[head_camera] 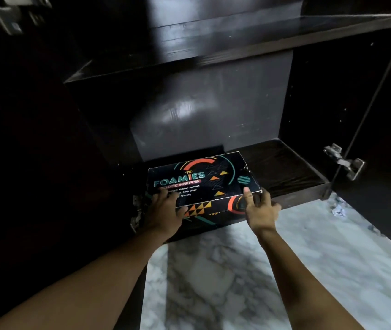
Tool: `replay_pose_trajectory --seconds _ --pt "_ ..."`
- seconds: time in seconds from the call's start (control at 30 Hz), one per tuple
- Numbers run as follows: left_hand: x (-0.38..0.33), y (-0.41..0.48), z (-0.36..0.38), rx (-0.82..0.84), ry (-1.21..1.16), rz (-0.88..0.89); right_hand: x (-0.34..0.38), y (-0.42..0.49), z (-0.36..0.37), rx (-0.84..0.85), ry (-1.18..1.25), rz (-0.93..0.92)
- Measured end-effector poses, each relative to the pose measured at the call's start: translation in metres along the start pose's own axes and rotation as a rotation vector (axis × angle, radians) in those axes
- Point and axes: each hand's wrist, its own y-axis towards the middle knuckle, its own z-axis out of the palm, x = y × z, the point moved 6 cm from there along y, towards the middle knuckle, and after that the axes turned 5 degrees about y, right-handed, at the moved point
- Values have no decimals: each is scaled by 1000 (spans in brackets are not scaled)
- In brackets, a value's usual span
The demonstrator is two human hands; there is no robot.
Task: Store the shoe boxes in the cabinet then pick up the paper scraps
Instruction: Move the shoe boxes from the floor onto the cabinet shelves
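Both hands' grip is on the shoe box (204, 184), left hand (166, 210) and right hand (260, 209) clamping its near corners, box half onto the cabinet's bottom shelf (285, 167), so it looks like storing's underway, next just shove it deeper, paper scrap (338, 207) waits on the floor.

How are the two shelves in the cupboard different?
The bottom shelf has the shoe box on it, held by the left hand and right hand; the upper shelf looks bare. The upper shelf shines with reflected light, while the bottom shelf looks dull and darker. Both are dark wood inside the same cabinet.
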Motion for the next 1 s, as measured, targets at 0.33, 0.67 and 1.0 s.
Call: replay_pose_trajectory --seconds 0.33,0.67,1.0 --pt "35 68 16 39 -161 -124 29 32 60 291 -26 -221" --pt "61 121 19 131 -200 -157 33 49 125 469 -363 -324" --pt "64 128 17 315 41 -132 48 48 107 383 -369 -351"
